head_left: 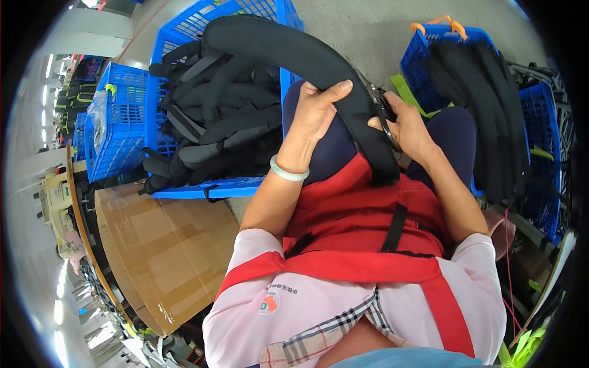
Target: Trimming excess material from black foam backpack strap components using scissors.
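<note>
A long, curved black padded strap point(288, 49) lies across my lap, its far end reaching over a blue basket. My left hand point(318, 109) grips the strap near its middle, thumb on top and the other fingers mostly hidden beneath it. In my right hand point(410, 127) is a pair of dark-handled scissors point(385, 115), my fingers around the handles. The blades lie along the strap's right edge. Whether they are cutting at this moment I cannot make out.
The blue basket point(218, 190) on the left holds several black and grey padded straps point(221, 101). Beside it are another blue basket point(123, 122) and flattened cardboard point(165, 245). Black padded pieces point(485, 116) hang over a blue basket point(411, 58) on the right. A lime-green strip point(405, 92) is near my knee.
</note>
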{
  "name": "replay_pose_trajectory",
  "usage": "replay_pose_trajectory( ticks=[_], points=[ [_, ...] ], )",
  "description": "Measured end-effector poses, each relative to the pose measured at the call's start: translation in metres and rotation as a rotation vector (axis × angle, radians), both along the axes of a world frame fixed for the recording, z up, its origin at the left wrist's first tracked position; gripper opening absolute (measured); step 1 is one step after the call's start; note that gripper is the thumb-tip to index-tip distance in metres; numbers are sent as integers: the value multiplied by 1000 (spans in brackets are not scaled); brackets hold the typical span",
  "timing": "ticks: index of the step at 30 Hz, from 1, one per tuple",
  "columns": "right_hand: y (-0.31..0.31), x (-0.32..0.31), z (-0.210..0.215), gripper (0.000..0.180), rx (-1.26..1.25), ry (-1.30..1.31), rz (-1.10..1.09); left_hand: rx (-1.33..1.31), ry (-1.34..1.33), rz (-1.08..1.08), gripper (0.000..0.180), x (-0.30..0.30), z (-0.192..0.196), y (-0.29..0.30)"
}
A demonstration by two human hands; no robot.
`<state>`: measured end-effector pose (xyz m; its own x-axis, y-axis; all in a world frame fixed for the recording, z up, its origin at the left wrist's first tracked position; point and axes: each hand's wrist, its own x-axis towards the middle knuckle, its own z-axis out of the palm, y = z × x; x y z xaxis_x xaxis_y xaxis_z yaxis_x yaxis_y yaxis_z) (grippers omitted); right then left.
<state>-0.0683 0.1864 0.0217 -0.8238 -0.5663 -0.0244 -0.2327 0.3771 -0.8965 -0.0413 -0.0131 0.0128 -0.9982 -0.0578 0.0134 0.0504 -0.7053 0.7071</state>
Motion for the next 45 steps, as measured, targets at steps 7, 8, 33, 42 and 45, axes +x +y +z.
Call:
replay_pose_trajectory(
  ticks=[7, 8, 33, 42, 45],
  points=[
    [9, -23, 43, 33, -359, 89, -179, -652, 29, -186, 28, -3, -3, 31],
    [7, -25, 52, 37, -408, 92, -171, -752, 28, -320, 26, 3, -7, 34],
    [97, -14, 80, 26, -726, 741, -914, -95, -375, -743, 44, 7, -16, 130],
    [84, -8, 92, 21, -1034, 283, -840, 309, 9, -442, 43, -21, 21, 147],
    [46, 22, 53, 29, -1049, -54, -713, 373, -147, -208, 27, -39, 28, 116]
  ],
)
